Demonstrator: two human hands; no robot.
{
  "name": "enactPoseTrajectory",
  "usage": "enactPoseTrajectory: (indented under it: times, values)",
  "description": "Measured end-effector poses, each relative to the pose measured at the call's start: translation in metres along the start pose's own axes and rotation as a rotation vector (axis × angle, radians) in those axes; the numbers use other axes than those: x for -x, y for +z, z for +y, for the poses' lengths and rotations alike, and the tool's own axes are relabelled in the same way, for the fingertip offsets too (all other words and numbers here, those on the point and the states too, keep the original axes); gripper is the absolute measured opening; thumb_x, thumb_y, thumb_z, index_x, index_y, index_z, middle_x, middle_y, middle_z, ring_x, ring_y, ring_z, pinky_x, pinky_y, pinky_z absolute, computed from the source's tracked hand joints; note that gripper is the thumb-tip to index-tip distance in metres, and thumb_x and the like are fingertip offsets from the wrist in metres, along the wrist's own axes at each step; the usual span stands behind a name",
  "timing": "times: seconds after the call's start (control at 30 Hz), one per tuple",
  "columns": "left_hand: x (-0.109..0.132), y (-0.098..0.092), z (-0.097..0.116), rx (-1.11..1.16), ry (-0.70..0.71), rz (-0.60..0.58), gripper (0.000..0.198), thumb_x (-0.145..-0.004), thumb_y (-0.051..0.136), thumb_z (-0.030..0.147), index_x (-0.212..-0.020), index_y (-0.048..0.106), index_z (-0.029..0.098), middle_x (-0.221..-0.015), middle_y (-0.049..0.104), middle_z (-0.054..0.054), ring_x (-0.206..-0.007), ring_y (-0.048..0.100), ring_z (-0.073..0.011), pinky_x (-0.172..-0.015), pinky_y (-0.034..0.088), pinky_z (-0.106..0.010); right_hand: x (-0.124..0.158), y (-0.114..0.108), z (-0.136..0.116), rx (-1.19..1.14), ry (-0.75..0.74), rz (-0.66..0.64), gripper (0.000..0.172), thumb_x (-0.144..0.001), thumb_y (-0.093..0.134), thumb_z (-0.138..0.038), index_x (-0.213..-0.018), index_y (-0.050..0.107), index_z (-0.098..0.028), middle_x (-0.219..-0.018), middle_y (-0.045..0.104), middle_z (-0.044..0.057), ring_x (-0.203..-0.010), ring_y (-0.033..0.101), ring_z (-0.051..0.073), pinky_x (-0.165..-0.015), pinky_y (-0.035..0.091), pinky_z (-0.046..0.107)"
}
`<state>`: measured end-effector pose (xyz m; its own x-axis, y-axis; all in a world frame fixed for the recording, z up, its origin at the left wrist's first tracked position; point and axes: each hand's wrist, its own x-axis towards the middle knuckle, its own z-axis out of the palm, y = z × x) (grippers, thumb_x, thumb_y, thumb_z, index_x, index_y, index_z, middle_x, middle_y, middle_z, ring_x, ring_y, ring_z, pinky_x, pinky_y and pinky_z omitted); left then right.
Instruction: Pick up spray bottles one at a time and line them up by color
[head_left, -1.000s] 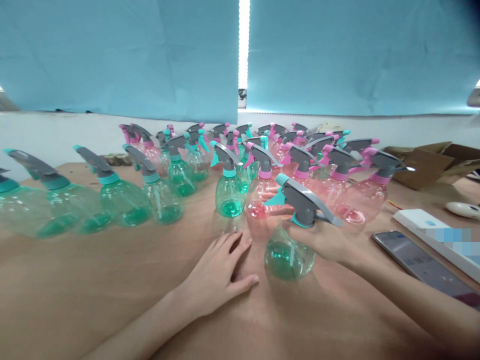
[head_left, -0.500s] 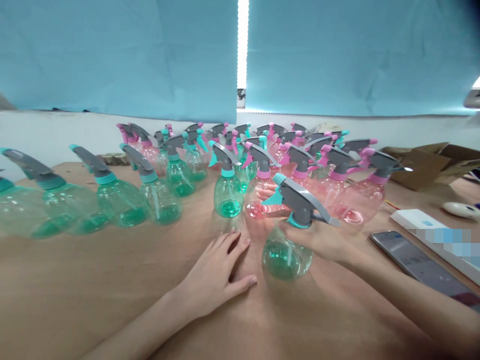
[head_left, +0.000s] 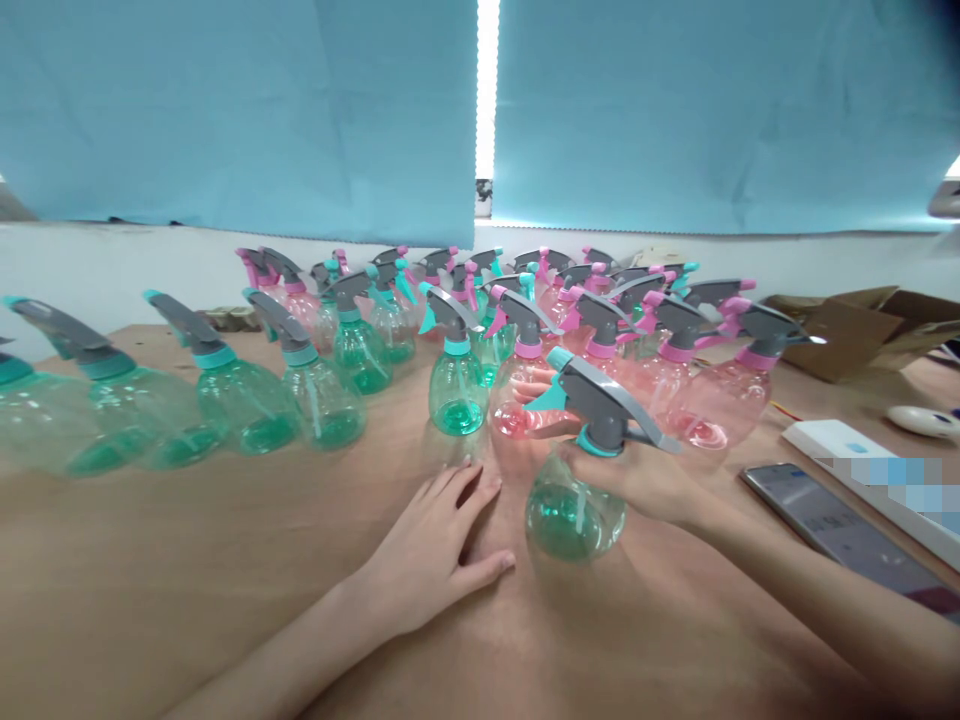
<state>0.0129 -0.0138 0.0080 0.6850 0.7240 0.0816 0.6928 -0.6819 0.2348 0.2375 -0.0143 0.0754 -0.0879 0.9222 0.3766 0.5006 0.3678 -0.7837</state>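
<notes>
- A person's right hand [head_left: 637, 480] was closed around a green spray bottle [head_left: 574, 518] just below its collar, thumb on the near side and fingers stretched out past the neck; clock positions here are read from that bottle.
- The gray sprayer head of the held bottle pointed its turquoise nozzle toward 10 o'clock; whether the base touched the wooden table [head_left: 247, 570] could not be told.
- Between 8 and 9 o'clock, the left hand [head_left: 431, 555] lay palm down on the wood, fingers relaxed and slightly spread, gripping nothing.
- At 11 o'clock, a pink-collared bottle [head_left: 505, 392] stood behind the fingertips of the right hand; contact between them was unclear.
- Toward 10:30, another green bottle [head_left: 456, 390] stood upright beside it.
- Between 9 and 10 o'clock, four green bottles [head_left: 244, 395] lined up, the outermost cut by the frame's edge.
- At 2 o'clock stood a large pink bottle [head_left: 724, 400], with an open cardboard box [head_left: 847, 335] farther out.
- Around 3 o'clock lay a phone [head_left: 840, 530], its readout blurred, beside a white box [head_left: 885, 485].
- Blue curtains [head_left: 247, 110] hung beyond, toward 12 o'clock.
</notes>
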Motion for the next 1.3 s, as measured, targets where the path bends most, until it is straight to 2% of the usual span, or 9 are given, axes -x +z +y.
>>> enactPoseTrajectory:
  times: [0.27, 0.4, 0.6, 0.7, 0.87, 1.0, 1.2, 1.3]
  values:
    - [0.0005, 0.0002, 0.0000, 0.008, -0.002, 0.000, 0.065, -0.089, 0.051, 0.056, -0.141, 0.040, 0.018, -0.146, 0.039, -0.015, -0.133, 0.035, -0.0323, -0.105, 0.033, -0.050, -0.0007, -0.0001, 0.0046, 0.007, -0.005, -0.054, 0.009, -0.068, 0.051, -0.028, -0.061, 0.054, -0.024, -0.060, 0.059, -0.001, -0.061, 0.057, 0.016, -0.057, 0.052, 0.029]
    - [0.0006, 0.0001, -0.0003, 0.013, -0.002, 0.005, 0.064, -0.089, 0.052, 0.056, -0.141, 0.039, 0.019, -0.146, 0.039, -0.014, -0.133, 0.035, -0.0320, -0.105, 0.034, -0.049, -0.0003, 0.0003, 0.0037, 0.024, -0.012, -0.051, 0.009, -0.069, 0.051, -0.028, -0.065, 0.058, -0.024, -0.064, 0.062, -0.001, -0.062, 0.058, 0.016, -0.058, 0.052, 0.029]
    - [0.0012, 0.0004, -0.0008, 0.016, 0.003, 0.015, 0.064, -0.090, 0.052, 0.056, -0.140, 0.040, 0.019, -0.145, 0.039, -0.015, -0.133, 0.035, -0.0325, -0.106, 0.032, -0.049, 0.0005, -0.0005, 0.0006, 0.057, 0.024, -0.065, 0.017, -0.069, 0.049, -0.032, -0.060, 0.060, -0.022, -0.060, 0.063, 0.002, -0.062, 0.059, 0.017, -0.056, 0.052, 0.030]
    - [0.0016, 0.0001, -0.0005, 0.019, 0.012, 0.023, 0.062, -0.090, 0.051, 0.056, -0.140, 0.040, 0.020, -0.145, 0.040, -0.014, -0.132, 0.036, -0.0322, -0.105, 0.033, -0.049, 0.0006, -0.0012, 0.0000, 0.061, 0.031, -0.069, 0.015, -0.069, 0.051, -0.033, -0.066, 0.062, -0.023, -0.066, 0.066, 0.002, -0.064, 0.061, 0.018, -0.058, 0.053, 0.031]
    - [0.0009, 0.0003, -0.0003, 0.019, 0.002, 0.008, 0.064, -0.090, 0.051, 0.057, -0.140, 0.040, 0.019, -0.146, 0.039, -0.015, -0.133, 0.035, -0.0329, -0.105, 0.033, -0.050, 0.0009, -0.0014, 0.0032, 0.026, 0.017, -0.082, 0.010, -0.071, 0.053, -0.029, -0.070, 0.062, -0.024, -0.065, 0.063, 0.000, -0.064, 0.060, 0.018, -0.059, 0.053, 0.032]
    - [0.0006, 0.0007, -0.0004, 0.015, 0.004, 0.010, 0.064, -0.090, 0.051, 0.057, -0.141, 0.039, 0.020, -0.145, 0.040, -0.015, -0.133, 0.035, -0.0326, -0.105, 0.033, -0.050, 0.0012, -0.0003, 0.0062, -0.005, 0.003, -0.094, 0.010, -0.072, 0.053, -0.027, -0.066, 0.060, -0.025, -0.063, 0.062, -0.001, -0.063, 0.059, 0.018, -0.058, 0.053, 0.033]
    - [0.0012, -0.0005, 0.0004, 0.019, -0.004, 0.003, 0.064, -0.090, 0.051, 0.057, -0.140, 0.040, 0.019, -0.146, 0.038, -0.015, -0.134, 0.034, -0.0329, -0.106, 0.031, -0.050, 0.0027, 0.0001, 0.0072, -0.017, 0.036, -0.034, 0.007, -0.065, 0.055, -0.024, -0.062, 0.061, -0.025, -0.062, 0.062, -0.001, -0.060, 0.057, 0.017, -0.054, 0.052, 0.031]
    - [0.0011, -0.0005, 0.0005, 0.016, -0.006, -0.007, 0.064, -0.090, 0.051, 0.056, -0.140, 0.040, 0.018, -0.146, 0.038, -0.015, -0.134, 0.033, -0.0329, -0.106, 0.031, -0.050, 0.0031, -0.0001, 0.0092, -0.021, 0.048, -0.063, 0.008, -0.067, 0.054, -0.024, -0.064, 0.061, -0.025, -0.064, 0.063, -0.001, -0.063, 0.059, 0.018, -0.057, 0.053, 0.032]
